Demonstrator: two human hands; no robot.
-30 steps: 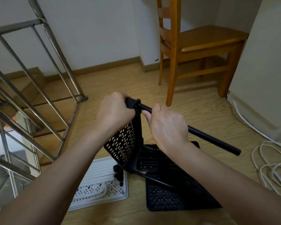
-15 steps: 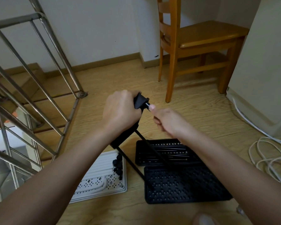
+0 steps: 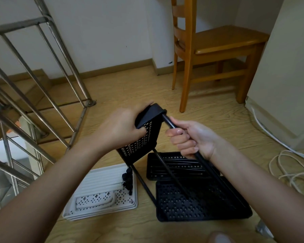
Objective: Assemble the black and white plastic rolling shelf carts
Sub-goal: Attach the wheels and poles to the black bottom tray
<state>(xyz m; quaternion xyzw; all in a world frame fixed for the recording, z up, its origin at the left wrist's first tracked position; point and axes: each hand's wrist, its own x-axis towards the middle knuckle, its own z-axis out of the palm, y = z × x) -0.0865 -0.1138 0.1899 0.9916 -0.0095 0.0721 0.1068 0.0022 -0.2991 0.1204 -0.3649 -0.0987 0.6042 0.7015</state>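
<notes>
Black pole (image 3: 168, 121): now angled down twd me, top end in the corner socket (image 3: 156, 111); 1 s back it stuck out sideways to the R.
R hand (image 3: 191, 139): fist closed round the pole, lower down than 0.5 s ago.
L hand (image 3: 119, 130): gripping the tilted black shelf tray (image 3: 144, 137) near its top corner, held off the floor.
Other poles (image 3: 142, 185): two hang from that tray.
Floor: 2 black trays (image 3: 200, 204), white tray stack (image 3: 102, 183) w/ casters (image 3: 127, 179).
Means: pole prob. seating; can't tell if fully home.
</notes>
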